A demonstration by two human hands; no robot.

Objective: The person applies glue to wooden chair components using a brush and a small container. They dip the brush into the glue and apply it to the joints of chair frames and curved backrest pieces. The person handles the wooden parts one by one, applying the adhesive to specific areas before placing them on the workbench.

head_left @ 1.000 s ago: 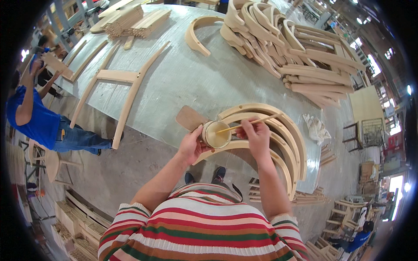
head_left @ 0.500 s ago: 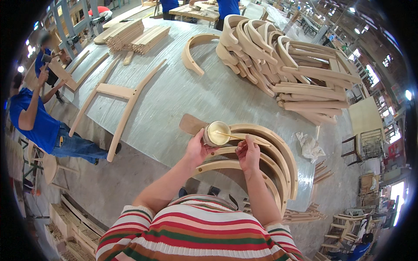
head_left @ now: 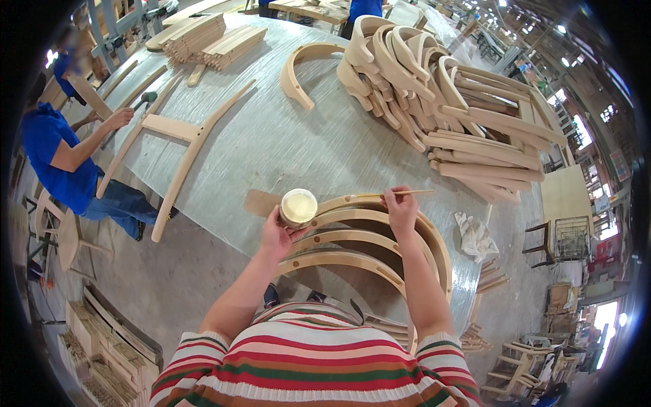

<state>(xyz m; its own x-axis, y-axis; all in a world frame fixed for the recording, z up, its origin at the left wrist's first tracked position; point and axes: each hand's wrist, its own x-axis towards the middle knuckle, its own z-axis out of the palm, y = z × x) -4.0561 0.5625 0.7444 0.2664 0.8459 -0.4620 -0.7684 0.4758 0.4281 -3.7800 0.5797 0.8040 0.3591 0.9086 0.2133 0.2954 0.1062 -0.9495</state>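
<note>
My left hand (head_left: pixel 277 233) grips a small round cup of pale glue (head_left: pixel 298 207) above the near edge of the table (head_left: pixel 271 142). My right hand (head_left: pixel 401 207) pinches a thin wooden stick (head_left: pixel 390 195) that lies level, its tip pointing left over the curved wooden pieces (head_left: pixel 366 237). Several of these arched chair parts lie nested in front of me, between my two forearms. A flat brown wooden paddle (head_left: pixel 258 201) rests on the table just left of the cup.
A tall heap of bent chair parts (head_left: pixel 441 102) fills the table's far right. A single arch (head_left: pixel 302 68), a ladder-like frame (head_left: pixel 176 136) and stacked slats (head_left: pixel 203 37) lie further back. A person in blue (head_left: pixel 61 156) works at the left edge. A crumpled rag (head_left: pixel 473 234) sits at right.
My right hand lifted the stick out of the cup and swung it level above the arched pieces. The cup in my left hand stayed in about the same place.
</note>
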